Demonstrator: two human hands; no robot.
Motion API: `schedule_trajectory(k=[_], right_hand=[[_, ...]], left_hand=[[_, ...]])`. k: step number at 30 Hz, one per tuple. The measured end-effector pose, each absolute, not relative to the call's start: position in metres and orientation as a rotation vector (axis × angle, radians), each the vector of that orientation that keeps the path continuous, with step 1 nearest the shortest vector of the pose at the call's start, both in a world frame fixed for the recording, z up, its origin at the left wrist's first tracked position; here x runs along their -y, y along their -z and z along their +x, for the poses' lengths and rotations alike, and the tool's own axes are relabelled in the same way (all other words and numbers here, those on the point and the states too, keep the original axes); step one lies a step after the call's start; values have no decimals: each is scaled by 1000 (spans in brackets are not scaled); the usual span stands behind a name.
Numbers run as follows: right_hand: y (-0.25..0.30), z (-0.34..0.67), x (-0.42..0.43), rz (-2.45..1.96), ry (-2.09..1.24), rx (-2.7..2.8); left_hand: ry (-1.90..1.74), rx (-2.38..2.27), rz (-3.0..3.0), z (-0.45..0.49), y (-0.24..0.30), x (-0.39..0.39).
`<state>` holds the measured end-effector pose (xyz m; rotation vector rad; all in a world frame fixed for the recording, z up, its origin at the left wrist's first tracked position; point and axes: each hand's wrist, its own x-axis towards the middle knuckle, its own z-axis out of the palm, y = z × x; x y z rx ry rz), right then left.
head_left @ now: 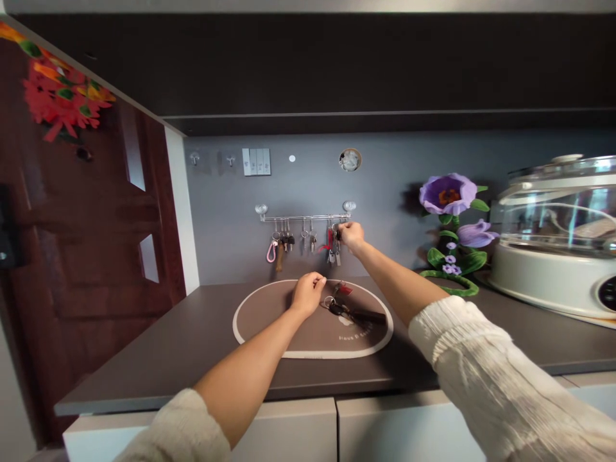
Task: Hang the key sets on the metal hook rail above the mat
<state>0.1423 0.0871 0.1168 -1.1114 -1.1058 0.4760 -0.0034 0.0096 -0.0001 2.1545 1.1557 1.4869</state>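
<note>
My right hand (pixel 352 237) is raised to the right end of a clear wall rack (pixel 304 217), fingers closed on a bunch of keys that they partly cover. Beside it hang a red tag (pixel 330 238) and silver keys (pixel 335 258). Lower down, my left hand (pixel 308 295) hovers over an oval brown mat (pixel 260 321), thumb and fingers pinched together; anything between them is too small to make out. Just right of it, a key ring with dark keys (pixel 337 308) and a long black piece lies on the mat, near a small red item (pixel 345 289).
More keys (pixel 287 241) and a pink loop (pixel 272 251) hang farther left on the rack. Purple artificial flowers (pixel 450 196) and a clear-topped white appliance (pixel 543 269) stand at right. A dark cabinet (pixel 308 70) overhangs the counter (pixel 158 359). A reddish-brown door (pixel 86 256) is at left.
</note>
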Motion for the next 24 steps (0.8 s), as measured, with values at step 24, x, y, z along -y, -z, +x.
schedule_trajectory(k=[24], right_hand=[[-80, 145, -107, -1070, -453, 1164]], left_hand=[[-1481, -1150, 2114, -4, 0, -9]])
